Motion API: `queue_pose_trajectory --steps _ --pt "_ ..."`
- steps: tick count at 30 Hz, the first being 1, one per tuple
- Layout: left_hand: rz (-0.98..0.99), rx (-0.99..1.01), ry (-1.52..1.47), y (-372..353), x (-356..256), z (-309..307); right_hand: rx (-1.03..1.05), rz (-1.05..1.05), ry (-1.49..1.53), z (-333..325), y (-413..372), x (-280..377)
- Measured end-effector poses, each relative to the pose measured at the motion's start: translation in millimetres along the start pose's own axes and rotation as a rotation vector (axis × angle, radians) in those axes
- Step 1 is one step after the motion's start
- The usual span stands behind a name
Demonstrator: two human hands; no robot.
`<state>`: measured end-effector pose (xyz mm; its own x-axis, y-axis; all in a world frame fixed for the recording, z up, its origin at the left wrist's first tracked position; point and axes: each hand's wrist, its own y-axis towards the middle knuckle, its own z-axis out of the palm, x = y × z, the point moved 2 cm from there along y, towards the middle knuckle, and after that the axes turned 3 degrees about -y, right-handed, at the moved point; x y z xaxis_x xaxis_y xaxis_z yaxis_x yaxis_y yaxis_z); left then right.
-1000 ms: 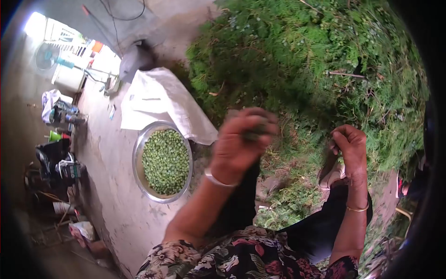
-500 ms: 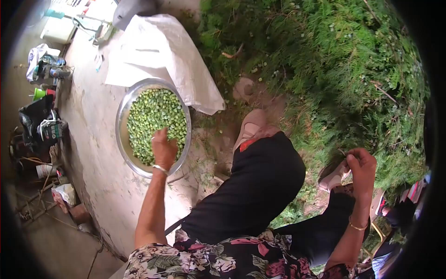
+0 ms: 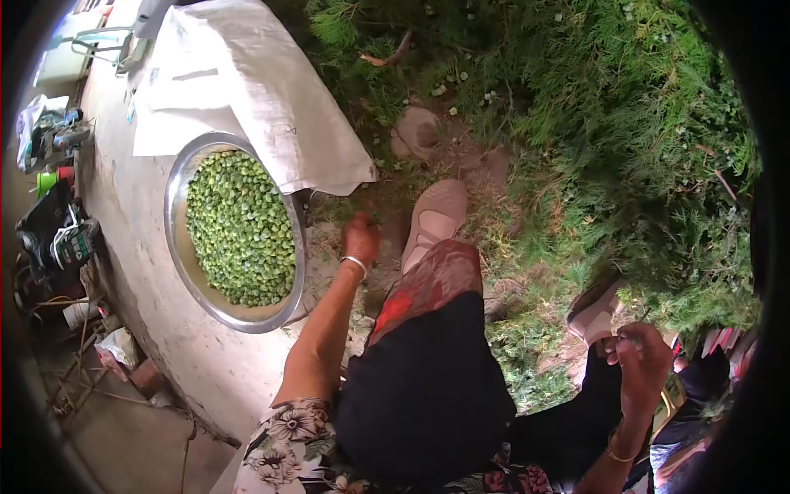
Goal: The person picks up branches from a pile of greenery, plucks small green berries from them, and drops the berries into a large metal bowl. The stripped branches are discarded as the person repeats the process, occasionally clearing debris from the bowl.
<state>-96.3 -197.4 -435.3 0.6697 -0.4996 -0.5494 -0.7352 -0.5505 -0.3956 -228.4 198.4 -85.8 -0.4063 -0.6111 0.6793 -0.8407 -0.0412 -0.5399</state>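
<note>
Far left: a green cup (image 3: 47,184) stands near a black bag (image 3: 51,224) along the wall; lower down, a crumpled white bag (image 3: 122,347) lies just beside a brick (image 3: 148,377).

Next, on the concrete floor (image 3: 136,255): a metal bowl (image 3: 257,316), holding a broad heap of small green berries (image 3: 239,230). Bare inner wall shows at the lower edge. A white sack (image 3: 284,115) lies across the bowl's upper right rim.

Right of the bowl: the left hand (image 3: 360,239), apart from the rim, over the ground between bowl and shoe. Pale bangle (image 3: 355,265) at the wrist. Fingers point away from the body; image too dark and soft there, so cannot tell whether they are together or holding anything.

Centre: the left shoe (image 3: 436,210), beige, below a flat stone (image 3: 415,132); black trousers (image 3: 420,387) cover the bent knee.

Right: a large pile of leafy green branches (image 3: 642,123) fills the upper area, loose sprigs on the ground beneath. The right shoe (image 3: 597,314) is at its lower edge. The right hand (image 3: 640,358) is raised nearby, fingers curled toward the thumb; cannot tell whether anything is pinched. Yellowish bangle (image 3: 619,455) at that wrist.
</note>
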Motion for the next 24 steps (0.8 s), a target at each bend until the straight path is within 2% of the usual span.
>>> queue_pose_trajectory --steps 2,4,5,7,8,10,11,13,14,16,24 --pt "-0.034 0.010 -0.077 7 -16 -10 -0.013 0.036 -0.006 0 2 0" --pt "0.195 -0.091 -0.088 13 -55 -29 -0.011 0.036 -0.015 0 3 -4" --pt "0.191 -0.084 -0.089 24 -59 -27 -0.010 0.019 -0.020 1 3 -6" --pt "0.436 -0.239 0.003 55 -72 -24 -0.011 0.008 -0.031 3 5 -6" --pt "0.433 -0.234 0.001 72 -72 -19 0.010 0.039 -0.010 5 6 -5" --pt "0.150 -0.167 -0.029 97 -71 -14 0.032 0.072 0.011 7 9 -6" --pt "0.149 -0.164 -0.028 100 -71 -13 0.039 0.103 0.021 9 10 -8" --pt "0.004 -0.107 -0.004 101 -85 -21 0.046 0.138 0.029 12 12 -11" --pt "0.000 -0.105 -0.004 104 -81 -15 0.049 0.123 0.016 15 13 -12" --pt "0.121 -0.070 0.240 109 -77 -7 0.061 0.112 0.001 21 15 -14" --pt "0.153 -0.075 0.186 108 -90 -15 0.094 0.156 0.007 28 20 -10"
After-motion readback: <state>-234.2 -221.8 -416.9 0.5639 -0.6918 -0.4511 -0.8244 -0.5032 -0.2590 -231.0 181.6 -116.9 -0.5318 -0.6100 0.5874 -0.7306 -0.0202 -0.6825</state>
